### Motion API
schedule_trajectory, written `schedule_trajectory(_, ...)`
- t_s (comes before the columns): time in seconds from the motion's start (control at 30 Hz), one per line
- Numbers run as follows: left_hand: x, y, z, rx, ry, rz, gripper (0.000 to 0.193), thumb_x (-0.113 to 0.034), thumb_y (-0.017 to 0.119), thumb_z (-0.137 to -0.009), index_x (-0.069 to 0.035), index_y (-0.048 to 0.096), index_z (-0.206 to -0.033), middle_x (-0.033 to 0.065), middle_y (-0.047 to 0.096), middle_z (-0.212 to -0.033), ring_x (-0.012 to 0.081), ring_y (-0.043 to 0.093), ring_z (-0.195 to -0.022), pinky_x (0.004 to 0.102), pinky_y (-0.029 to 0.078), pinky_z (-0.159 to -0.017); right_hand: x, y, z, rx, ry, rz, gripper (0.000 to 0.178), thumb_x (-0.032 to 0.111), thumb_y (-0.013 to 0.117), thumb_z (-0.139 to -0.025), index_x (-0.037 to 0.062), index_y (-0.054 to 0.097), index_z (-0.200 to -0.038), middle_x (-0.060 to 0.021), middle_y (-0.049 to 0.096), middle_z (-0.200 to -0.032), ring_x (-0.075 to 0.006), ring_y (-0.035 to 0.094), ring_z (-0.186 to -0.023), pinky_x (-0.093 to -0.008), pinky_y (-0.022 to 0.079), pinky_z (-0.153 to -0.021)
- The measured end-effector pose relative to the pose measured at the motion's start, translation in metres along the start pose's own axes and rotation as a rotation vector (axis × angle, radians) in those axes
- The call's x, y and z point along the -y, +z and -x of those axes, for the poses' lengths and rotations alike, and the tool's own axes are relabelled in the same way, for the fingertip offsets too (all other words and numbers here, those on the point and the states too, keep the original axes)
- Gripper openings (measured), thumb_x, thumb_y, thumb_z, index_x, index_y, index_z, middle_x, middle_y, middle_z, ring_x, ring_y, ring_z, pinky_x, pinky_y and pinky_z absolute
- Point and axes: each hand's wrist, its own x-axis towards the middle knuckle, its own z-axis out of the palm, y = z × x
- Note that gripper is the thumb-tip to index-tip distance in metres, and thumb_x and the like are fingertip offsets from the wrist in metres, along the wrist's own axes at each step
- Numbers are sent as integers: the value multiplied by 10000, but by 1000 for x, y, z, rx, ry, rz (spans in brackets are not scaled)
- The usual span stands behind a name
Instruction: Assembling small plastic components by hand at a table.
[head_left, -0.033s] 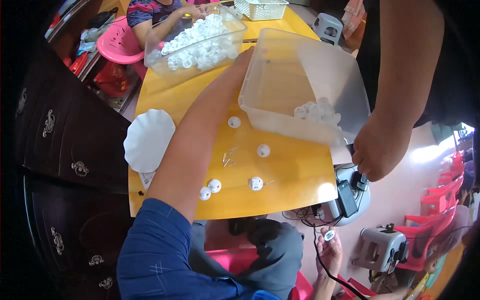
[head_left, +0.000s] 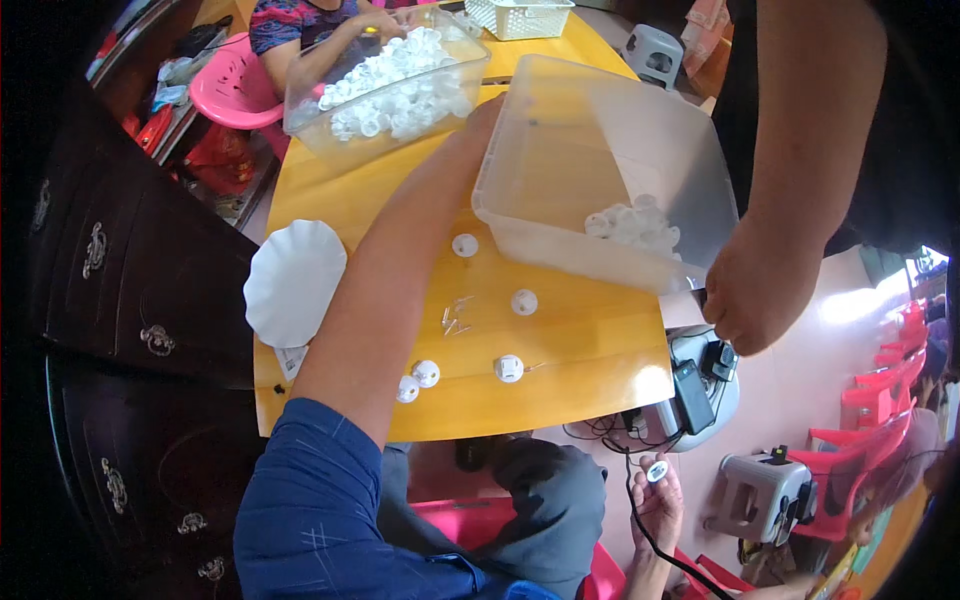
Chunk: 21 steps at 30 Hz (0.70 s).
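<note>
My left arm stretches across the yellow table, and my left hand (head_left: 487,116) is at the far side, by the large translucent bin (head_left: 560,238). The bin wall covers its fingers, so its grip cannot be told. Low on the right, beside my knee, my right hand (head_left: 660,508) pinches a small round white plastic part (head_left: 657,471) with a dark middle. Similar round white parts (head_left: 509,368) lie scattered on the table, with several thin pins (head_left: 453,318) among them. Several white pieces (head_left: 635,225) are heaped in one end of the bin.
Another person's hand (head_left: 757,290) is at the bin's right corner. Across the table, a co-worker sits by a clear bin (head_left: 390,150) full of white pieces. A scalloped white dish (head_left: 295,283) lies left. A black cable (head_left: 640,525) passes my right hand; stools stand right.
</note>
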Motion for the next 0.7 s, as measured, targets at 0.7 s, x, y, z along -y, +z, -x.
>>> schedule_trajectory(0.7,-91,-74,214,-197,340,-1206,295,-265,545,-916,19,625,-931,220,659,-826,360,653,-748,451,501,-693,26,41,5,295,-192,-225,409,161,574,-1032,-35,514,-1385,-227,647,-1281,-260,708,-1084,-335,605,-911)
